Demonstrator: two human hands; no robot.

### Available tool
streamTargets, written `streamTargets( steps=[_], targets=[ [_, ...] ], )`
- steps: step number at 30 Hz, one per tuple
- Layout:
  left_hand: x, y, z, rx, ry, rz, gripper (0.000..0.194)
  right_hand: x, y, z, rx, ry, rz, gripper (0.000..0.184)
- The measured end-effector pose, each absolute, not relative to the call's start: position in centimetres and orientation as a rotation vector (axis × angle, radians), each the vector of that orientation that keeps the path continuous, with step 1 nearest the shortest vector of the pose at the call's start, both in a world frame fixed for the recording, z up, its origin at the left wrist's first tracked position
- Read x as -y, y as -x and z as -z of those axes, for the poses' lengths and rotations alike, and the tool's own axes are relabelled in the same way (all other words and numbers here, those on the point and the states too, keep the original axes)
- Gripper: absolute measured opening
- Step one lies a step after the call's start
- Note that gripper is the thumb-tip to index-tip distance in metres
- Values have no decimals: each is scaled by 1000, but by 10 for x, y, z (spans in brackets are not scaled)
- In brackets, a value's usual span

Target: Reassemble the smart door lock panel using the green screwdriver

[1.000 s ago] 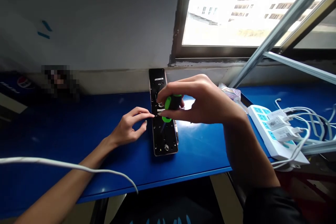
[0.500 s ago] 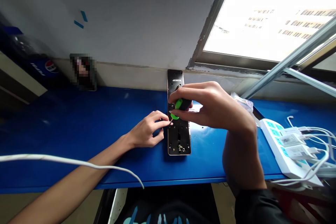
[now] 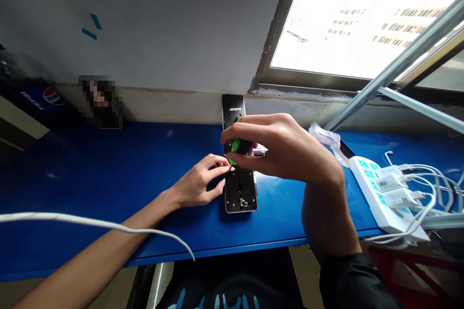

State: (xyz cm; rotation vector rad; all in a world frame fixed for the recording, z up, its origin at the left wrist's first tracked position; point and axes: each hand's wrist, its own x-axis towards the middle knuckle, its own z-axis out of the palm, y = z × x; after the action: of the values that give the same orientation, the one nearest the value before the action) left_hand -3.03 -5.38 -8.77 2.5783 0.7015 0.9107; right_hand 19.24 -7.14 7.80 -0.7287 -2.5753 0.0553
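Note:
A long black metal panel (image 3: 250, 186) with small holes and screws lies on the blue table, its far end by the wall. My right hand (image 3: 284, 147) is closed around a black and green screwdriver (image 3: 235, 146), which slants over the panel's middle. Its thin shaft points down and left, and the tip is hidden by fingers. At the panel's left edge is my left hand (image 3: 199, 181), fingertips pinched together beside the screwdriver tip. Whatever lies between those fingertips is too small to make out. A metal spindle (image 3: 243, 202) stands up near the panel's close end.
On the right, a white power strip (image 3: 371, 193) holds several plugs and cables. A clear plastic bag (image 3: 326, 136) rests behind my right forearm. The blue table (image 3: 152, 154) meets the wall, where a pixelated phone-like object (image 3: 101, 101) leans. A white cable (image 3: 90, 222) crosses above my left forearm.
The whole view has shifted, so the scene sits slightly further left. The screwdriver leans a little differently, with its tip more covered; both hands stay in place on the panel.

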Motion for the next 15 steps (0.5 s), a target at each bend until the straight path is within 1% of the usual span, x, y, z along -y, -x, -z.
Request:
streamTargets(
  steps=[6,13,14,15],
  targets=[
    [53,29,89,-711,-2577,-933,28,76,-190,-76,2592,719,-42,20],
    [52,29,92,-721,-2516,-909,30,79,-189,-75,2551,812,30,7],
    [52,29,93,-726,-2491,-909,31,80,-188,-75,2550,837,55,9],
    [51,30,95,-740,-2460,-908,32,81,-187,-74,2546,862,75,15]
  ],
)
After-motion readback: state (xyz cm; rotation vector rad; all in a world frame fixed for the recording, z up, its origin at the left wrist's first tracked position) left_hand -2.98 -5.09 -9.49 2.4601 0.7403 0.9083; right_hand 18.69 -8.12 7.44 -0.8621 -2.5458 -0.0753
